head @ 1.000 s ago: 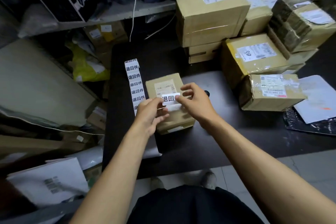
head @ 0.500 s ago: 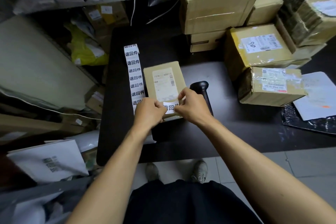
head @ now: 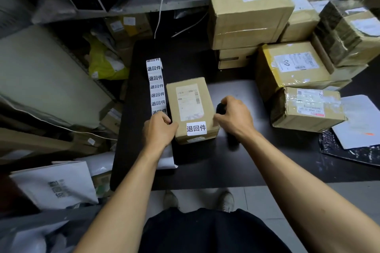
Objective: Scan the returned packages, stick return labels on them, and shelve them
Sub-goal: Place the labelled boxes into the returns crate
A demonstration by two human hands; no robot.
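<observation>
Brown cardboard, one small parcel: we are finding it lying flat on the black bench, near the left edge, long side running near to far. A white shipping label is covering most of its top face; a white return label printed with three dark characters is sitting flat on the near end of that face.

Step in hand, as we are judging it: labelling of this parcel appears done, and we are reading this as the turn toward shelving it.

Left hand: fingers curled, pressing against the parcel's near-left corner; whether it is gripping the box we cannot tell. Right hand: just right of the parcel, fingers wrapping a dark handheld scanner that is lying beside the box.

Strip of spare return labels: lying just left of the parcel, running away from us.

Further taped parcels: stacked at the far right, well apart from both hands.

Next move, as we are judging it: a firm two-sided hold on the box, then a lift toward a shelf.
</observation>
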